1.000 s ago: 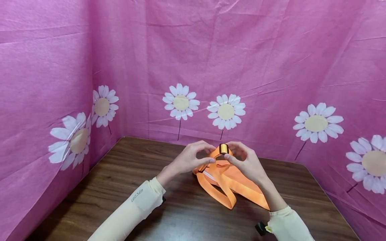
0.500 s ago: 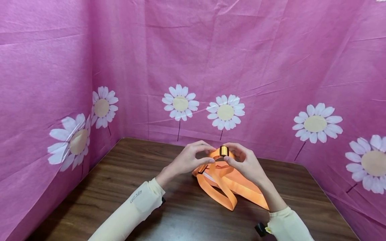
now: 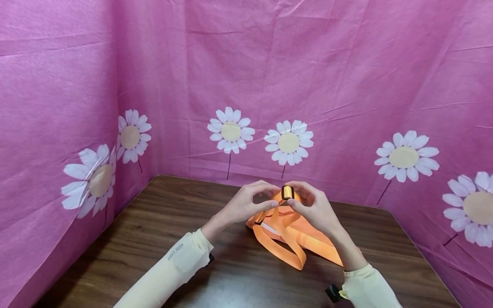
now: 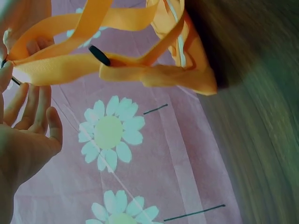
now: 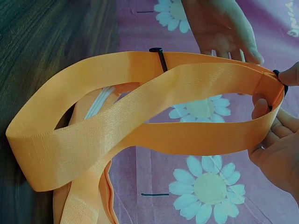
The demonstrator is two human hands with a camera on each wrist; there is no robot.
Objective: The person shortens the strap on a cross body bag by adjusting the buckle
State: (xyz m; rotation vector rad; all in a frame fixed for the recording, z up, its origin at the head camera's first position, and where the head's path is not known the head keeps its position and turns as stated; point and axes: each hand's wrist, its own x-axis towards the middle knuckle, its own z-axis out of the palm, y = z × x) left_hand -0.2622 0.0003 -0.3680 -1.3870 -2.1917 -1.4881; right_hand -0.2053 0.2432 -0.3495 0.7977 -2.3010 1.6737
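- Black buckle (image 3: 287,192) on an orange strap (image 5: 105,128), just below centre of the head frame
- Right hand (image 3: 316,207), right of it: fingers pinching the buckle
- Left hand (image 3: 242,204): apparently pinching the strap, contact partly hidden
- Orange bag (image 3: 313,225) beneath

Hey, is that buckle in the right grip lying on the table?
No, the black buckle is held up off the wooden table, pinched in the right grip.
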